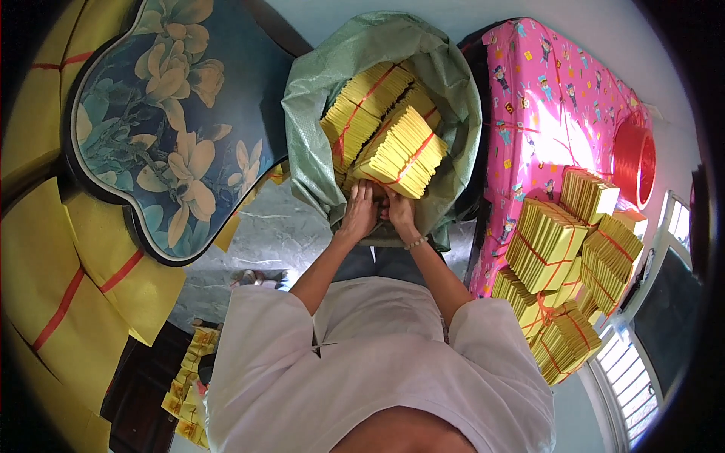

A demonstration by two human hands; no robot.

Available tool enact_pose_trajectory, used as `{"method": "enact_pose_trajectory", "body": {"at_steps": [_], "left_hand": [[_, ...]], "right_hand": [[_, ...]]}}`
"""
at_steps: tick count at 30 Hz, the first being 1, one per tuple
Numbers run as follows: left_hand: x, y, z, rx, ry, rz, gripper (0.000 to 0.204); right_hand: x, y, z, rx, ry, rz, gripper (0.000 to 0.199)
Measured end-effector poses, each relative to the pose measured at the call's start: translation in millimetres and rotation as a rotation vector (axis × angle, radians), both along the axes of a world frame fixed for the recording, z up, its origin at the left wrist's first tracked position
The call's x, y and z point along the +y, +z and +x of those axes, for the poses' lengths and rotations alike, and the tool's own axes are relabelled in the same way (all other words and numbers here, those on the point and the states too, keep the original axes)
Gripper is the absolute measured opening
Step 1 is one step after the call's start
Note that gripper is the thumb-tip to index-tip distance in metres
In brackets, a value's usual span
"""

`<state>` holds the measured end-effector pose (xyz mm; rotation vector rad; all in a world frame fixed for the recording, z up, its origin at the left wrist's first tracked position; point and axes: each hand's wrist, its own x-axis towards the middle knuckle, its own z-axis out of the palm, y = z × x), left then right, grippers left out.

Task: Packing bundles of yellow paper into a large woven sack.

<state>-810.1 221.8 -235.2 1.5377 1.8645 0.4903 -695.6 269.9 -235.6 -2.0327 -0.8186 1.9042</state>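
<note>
A large green woven sack (311, 94) stands open in front of me, its rim rolled outward. Inside lie several bundles of folded yellow paper, each tied with red string. The top bundle (400, 151) leans at a tilt toward me over another bundle (368, 98) at its left. At its near lower end, my left hand (361, 211) has its fingers closed against it. Close beside, my right hand (399, 211) is curled at the same end, near the sack's front rim, its fingertips partly hidden.
At right, a pink patterned covered surface (521, 90) carries a stack of tied yellow bundles (545, 245) and a roll of red string (636, 162). A dark floral-topped table (177, 143) stands at left. Large yellow sheets bound in red (53, 264) fill the left edge.
</note>
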Motion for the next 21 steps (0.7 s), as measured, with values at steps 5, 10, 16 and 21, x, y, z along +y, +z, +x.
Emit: {"method": "enact_pose_trajectory", "body": {"at_steps": [5, 10, 16, 21], "left_hand": [[9.5, 7.1, -15.5, 0.106, -0.084, 0.020, 0.047], [36.3, -9.6, -28.3, 0.140, -0.119, 0.088, 0.021], [26.9, -31.8, -31.8, 0.062, -0.064, 0.192, 0.016], [40.6, -18.6, -15.9, 0.201, -0.103, 0.154, 0.021]], "right_hand": [[-2.0, 7.2, -6.0, -0.056, 0.010, 0.096, 0.030], [-10.1, -12.9, -7.3, -0.041, -0.005, 0.176, 0.035], [-11.7, -32.2, 11.6, -0.245, 0.411, 0.220, 0.021], [-6.0, -37.3, 26.0, -0.266, 0.489, 0.533, 0.027]]}}
